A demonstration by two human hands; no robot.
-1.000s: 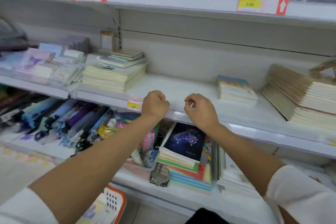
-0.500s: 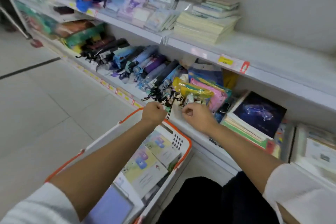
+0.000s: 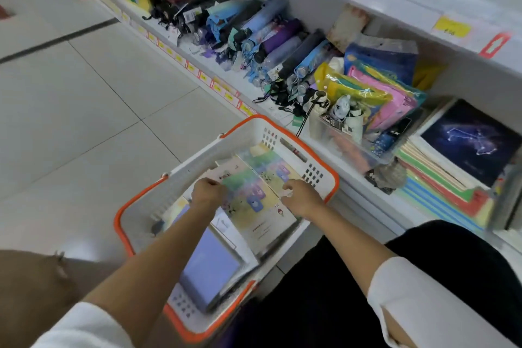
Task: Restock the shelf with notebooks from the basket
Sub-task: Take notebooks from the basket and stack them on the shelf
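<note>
A white basket with an orange rim [image 3: 285,128] stands on the floor below the shelves. Inside lie several notebooks with pastel illustrated covers [image 3: 254,192] and a lilac one [image 3: 209,265] nearer to me. My left hand [image 3: 207,192] grips the left edge of the top pastel notebook. My right hand [image 3: 300,196] has its fingers curled at that notebook's right edge. The upper shelf [image 3: 395,8], which held notebook stacks, runs across the top right, mostly out of frame.
The lower shelf holds folded umbrellas [image 3: 254,37], plastic pouches [image 3: 375,93] and a stack of exercise books with a dark constellation cover [image 3: 471,141]. Tiled floor [image 3: 84,107] spreads to the left. My dark trousers [image 3: 324,291] are beside the basket.
My view dropped from the upper shelf to the basket. Both hands came down from the shelf edge into the basket and took hold of the top pastel notebook.
</note>
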